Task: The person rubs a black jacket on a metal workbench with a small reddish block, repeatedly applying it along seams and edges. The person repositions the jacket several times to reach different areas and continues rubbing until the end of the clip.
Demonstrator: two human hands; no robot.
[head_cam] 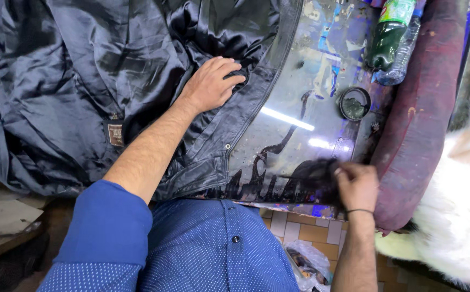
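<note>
Seemingly early on: my left hand (212, 84) lies flat on black jacket (111, 70), right hand (356, 185) pinching blurred dark brush (313, 176) w/ paint, jacket mostly undone.

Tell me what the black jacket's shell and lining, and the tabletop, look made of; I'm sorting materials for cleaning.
Jacket shell: apparently leather or imitation, matte with a fine grain, stitched edges and a metal snap. Lining: a thin satin-like fabric, glossy, with sharp creases catching light. Tabletop: a hard, smooth sheet, perhaps glass, mirroring lamp streaks, stained with paint and black dye.
</note>
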